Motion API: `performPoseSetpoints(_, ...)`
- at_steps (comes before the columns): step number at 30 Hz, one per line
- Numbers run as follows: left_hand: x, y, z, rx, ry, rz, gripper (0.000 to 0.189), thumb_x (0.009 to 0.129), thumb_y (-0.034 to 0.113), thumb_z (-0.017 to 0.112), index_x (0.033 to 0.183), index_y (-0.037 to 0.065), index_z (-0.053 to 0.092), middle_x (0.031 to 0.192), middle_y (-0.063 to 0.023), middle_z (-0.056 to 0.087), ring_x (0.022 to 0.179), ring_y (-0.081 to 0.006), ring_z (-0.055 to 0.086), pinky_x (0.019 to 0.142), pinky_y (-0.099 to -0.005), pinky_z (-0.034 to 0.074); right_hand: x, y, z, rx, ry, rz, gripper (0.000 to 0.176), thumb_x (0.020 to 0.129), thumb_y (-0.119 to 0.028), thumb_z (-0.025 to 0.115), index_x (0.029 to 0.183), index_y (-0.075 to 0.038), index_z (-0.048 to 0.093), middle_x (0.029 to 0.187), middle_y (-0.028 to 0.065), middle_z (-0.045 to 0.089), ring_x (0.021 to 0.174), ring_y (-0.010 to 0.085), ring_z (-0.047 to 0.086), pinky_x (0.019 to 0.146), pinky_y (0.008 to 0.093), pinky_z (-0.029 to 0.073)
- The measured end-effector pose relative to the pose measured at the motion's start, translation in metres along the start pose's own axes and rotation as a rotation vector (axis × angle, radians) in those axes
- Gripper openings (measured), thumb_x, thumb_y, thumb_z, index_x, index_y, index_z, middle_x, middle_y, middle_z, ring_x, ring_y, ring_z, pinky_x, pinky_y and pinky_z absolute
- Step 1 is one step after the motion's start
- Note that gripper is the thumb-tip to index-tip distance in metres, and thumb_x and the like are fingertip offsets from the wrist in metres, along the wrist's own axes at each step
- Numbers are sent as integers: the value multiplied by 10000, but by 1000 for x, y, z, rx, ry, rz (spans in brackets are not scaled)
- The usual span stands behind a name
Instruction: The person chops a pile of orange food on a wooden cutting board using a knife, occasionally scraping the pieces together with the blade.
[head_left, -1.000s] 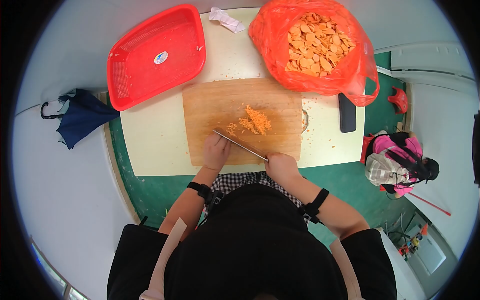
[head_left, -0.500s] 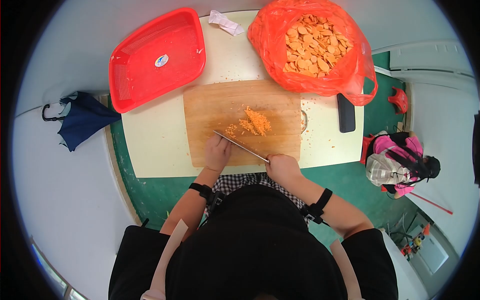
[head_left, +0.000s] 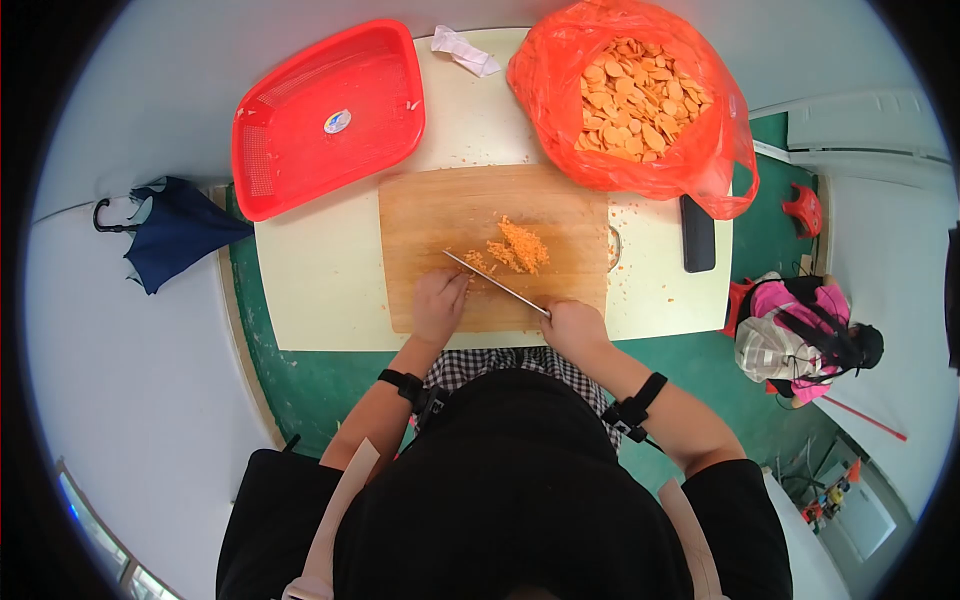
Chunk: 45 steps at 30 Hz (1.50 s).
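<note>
Steel knife (head_left: 497, 284): the blade runs slantwise across the near half of the board, its tip up and to the left, its handle hidden inside the right hand.
Right hand (head_left: 575, 325): clamped in a full fist round the knife handle at the near right edge of the board.
Left hand (head_left: 437, 305): knuckles up, fingers (head_left: 455, 285) curled under and close together, resting on the board and touching the near side of the blade close to its tip; whatever lies under them is hidden.
Chopped orange pieces (head_left: 518, 248): a small heap of fine bits on the board, just beyond the blade, with a few strays at its left end.
Wooden board (head_left: 450, 205): pale brown, lying flat in the middle of the surface, its far half bare.
Wrists: a black strap (head_left: 402, 382) on the left, another black strap (head_left: 635, 408) on the right.
Surface (head_left: 320, 290): cream top, speckled with orange crumbs to the right of the board.
Red basket (head_left: 300, 150): slotted plastic, at the far left corner, overhanging the edge.
Orange bag (head_left: 720, 150): thin plastic, mouth open, at the far right; orange slices (head_left: 640, 95) fill it.
Black phone (head_left: 697, 232): face down, right of the board, just below the bag.
White paper (head_left: 465, 48): crumpled, at the far edge between basket and bag.
Room: green floor (head_left: 300, 380) under the surface, a folded blue umbrella (head_left: 170, 230) lying to the left, a red stool (head_left: 808, 210) and another person in pink (head_left: 800, 335) to the right.
Writing: a small oval sticker (head_left: 337, 121) on the basket floor, too small to read.
</note>
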<state>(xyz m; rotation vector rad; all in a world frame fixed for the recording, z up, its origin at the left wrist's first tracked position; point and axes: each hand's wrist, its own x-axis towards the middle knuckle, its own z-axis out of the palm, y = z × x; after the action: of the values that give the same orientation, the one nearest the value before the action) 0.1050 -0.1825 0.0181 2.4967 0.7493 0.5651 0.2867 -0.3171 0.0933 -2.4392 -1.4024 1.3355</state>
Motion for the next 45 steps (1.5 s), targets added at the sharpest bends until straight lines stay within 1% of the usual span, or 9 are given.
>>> performPoseSetpoints(10,10,13,-26,106,-37,-57,325,678,157,678,982,63,613,942,-79,577,895,-275,535,770,-379,405,-6,8,3,24,54,45,204,785,-204,512,773,-20,598,729,175,621,704,322,612,648,421,495)
performPoseSetpoints(14,2,-2,-9,-16,-99,-88,306,673,146,681,964,72,622,911,-66,578,858,-257,534,742,-367,406,-6,8,4,19,57,36,195,780,-195,516,766,-19,599,728,172,621,705,318,612,647,417,496)
performPoseSetpoints(16,2,-5,-2,28,-3,-21,252,658,116,688,895,52,631,872,-76,585,809,-257,545,698,-364,415,-6,6,2,18,49,43,194,779,-192,516,759,-18,600,729,170,622,705,315,613,649,413,495)
performPoseSetpoints(19,6,-2,-5,36,-22,-1,217,664,105,680,870,54,633,853,-70,587,800,-255,548,690,-361,414,-6,8,6,18,74,26,198,780,-194,515,762,-18,601,728,165,622,703,315,612,649,413,495)
performPoseSetpoints(26,10,1,-6,73,-33,-54,193,679,149,671,848,75,614,861,-44,579,816,-229,535,723,-352,390,-8,4,1,0,50,44,201,783,-200,511,752,-22,598,723,165,620,694,318,610,640,418,497)
performPoseSetpoints(31,10,1,-14,49,-52,10,198,668,163,681,829,86,594,890,-45,576,829,-221,532,736,-356,383,-8,4,2,-7,60,34,196,781,-192,509,748,-20,597,717,172,619,680,323,611,630,416,499)
performPoseSetpoints(35,5,-5,-8,97,-41,23,208,666,162,682,842,91,597,898,-41,581,836,-223,534,739,-353,383,-10,3,3,-10,43,44,193,780,-190,509,751,-21,598,724,174,621,691,321,614,637,416,499)
performPoseSetpoints(40,12,1,-6,68,-23,-101,253,660,172,685,889,96,608,925,-34,588,868,-223,536,748,-351,379,-18,7,1,20,37,37,222,797,-215,506,749,-20,599,710,186,617,678,341,609,637,432,494)
performPoseSetpoints(45,17,3,-8,41,-72,-35,282,648,188,696,898,96,607,930,-26,585,880,-217,530,754,-352,373,-23,7,-1,61,14,93,256,824,-246,497,755,-28,611,678,193,606,655,351,601,626,435,493)
